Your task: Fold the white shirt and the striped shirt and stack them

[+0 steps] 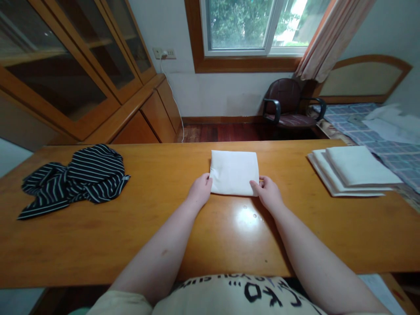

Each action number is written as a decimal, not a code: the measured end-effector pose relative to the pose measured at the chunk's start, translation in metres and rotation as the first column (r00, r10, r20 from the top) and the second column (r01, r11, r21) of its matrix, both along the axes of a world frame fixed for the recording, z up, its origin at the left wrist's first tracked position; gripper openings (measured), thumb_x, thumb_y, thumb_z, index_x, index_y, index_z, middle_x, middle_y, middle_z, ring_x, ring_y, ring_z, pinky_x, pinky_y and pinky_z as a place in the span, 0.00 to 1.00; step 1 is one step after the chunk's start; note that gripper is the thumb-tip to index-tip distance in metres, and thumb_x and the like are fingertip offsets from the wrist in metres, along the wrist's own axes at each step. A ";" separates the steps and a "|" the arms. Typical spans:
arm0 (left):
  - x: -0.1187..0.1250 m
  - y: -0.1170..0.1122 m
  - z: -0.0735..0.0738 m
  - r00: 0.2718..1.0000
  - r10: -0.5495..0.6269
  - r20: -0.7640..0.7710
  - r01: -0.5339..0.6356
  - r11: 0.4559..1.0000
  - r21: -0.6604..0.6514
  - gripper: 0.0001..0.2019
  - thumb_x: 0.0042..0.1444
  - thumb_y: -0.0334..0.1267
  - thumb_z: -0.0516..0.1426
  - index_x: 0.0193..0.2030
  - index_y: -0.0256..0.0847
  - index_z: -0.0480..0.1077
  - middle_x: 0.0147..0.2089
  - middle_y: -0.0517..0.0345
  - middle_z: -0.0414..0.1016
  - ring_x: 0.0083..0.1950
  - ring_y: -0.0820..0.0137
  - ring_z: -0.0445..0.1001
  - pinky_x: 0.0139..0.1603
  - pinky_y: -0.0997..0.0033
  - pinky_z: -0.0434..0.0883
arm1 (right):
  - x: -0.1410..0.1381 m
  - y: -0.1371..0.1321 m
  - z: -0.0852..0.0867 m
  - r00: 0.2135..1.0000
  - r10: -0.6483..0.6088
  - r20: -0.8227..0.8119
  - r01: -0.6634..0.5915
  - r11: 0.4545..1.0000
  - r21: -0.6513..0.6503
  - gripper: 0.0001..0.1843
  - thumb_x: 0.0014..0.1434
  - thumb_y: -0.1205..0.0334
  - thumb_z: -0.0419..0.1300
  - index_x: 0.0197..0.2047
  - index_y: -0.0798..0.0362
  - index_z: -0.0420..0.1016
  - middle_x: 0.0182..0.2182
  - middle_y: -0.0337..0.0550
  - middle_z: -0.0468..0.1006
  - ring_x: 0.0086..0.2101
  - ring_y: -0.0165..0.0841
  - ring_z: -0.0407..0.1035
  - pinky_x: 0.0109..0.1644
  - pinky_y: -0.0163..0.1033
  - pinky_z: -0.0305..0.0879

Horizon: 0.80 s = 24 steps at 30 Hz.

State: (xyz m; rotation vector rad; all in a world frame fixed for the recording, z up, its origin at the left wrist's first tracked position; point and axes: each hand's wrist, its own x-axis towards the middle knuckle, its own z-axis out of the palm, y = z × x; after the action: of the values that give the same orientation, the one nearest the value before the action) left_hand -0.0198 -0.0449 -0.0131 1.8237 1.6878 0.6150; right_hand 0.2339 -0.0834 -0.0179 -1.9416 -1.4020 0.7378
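White folded piece: a near-square (234, 172) at the middle of the table (157, 227), between the two hands; flat on the wood or slightly raised, cannot tell.
Left hand (200, 190): fingers closed on the left edge, near its lower corner; undersides hidden.
Right hand (269, 192): thumb over the top face, fingers at the right edge, pinching it near the lower corner.
Weight: probably light.
Stiffness: looks like layered cloth; likely soft, though the folds seem to give it some body.
Slip and breakage: matte face, so probably low slip; not fragile, but creases and loosened layers are likely risks.
Best hold: opposite side edges, all layers pinched together, light even tension.
White stack (356, 168): similar pieces, right end of table, edges unaligned.
Striped cloth (95, 170): crumpled, left end, well apart.
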 end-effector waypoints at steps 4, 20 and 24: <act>-0.003 0.001 -0.002 0.996 0.077 0.041 -0.081 0.993 0.090 0.19 0.60 0.46 0.50 0.51 0.37 0.69 0.41 0.49 0.75 0.41 0.65 0.73 0.41 0.68 0.68 | 0.000 0.000 0.002 1.000 0.008 -0.004 -0.008 1.000 0.001 0.25 0.58 0.41 0.48 0.34 0.55 0.74 0.27 0.45 0.76 0.30 0.36 0.69 0.30 0.36 0.58; -0.001 0.005 -0.009 0.962 0.067 0.264 -0.053 0.997 -0.063 0.27 0.49 0.48 0.61 0.54 0.36 0.66 0.51 0.44 0.74 0.46 0.63 0.75 0.46 0.66 0.71 | 0.009 -0.011 0.016 0.899 0.260 -0.353 -0.382 0.859 -0.340 0.22 0.55 0.47 0.55 0.18 0.53 0.66 0.12 0.42 0.70 0.14 0.29 0.62 0.19 0.33 0.56; 0.003 0.003 -0.009 0.981 0.060 0.186 -0.057 0.998 -0.022 0.29 0.45 0.46 0.64 0.53 0.35 0.68 0.49 0.43 0.74 0.48 0.60 0.74 0.50 0.62 0.70 | 0.014 -0.005 0.014 0.971 0.035 -0.237 -0.070 0.988 -0.138 0.21 0.55 0.43 0.55 0.24 0.52 0.67 0.16 0.41 0.71 0.17 0.30 0.64 0.19 0.33 0.58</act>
State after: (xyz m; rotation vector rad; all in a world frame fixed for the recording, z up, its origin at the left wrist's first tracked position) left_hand -0.0171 -0.0421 -0.0224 1.6546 1.6204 0.7698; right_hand 0.2483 -0.0881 -0.0038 -1.8601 -1.2897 1.0843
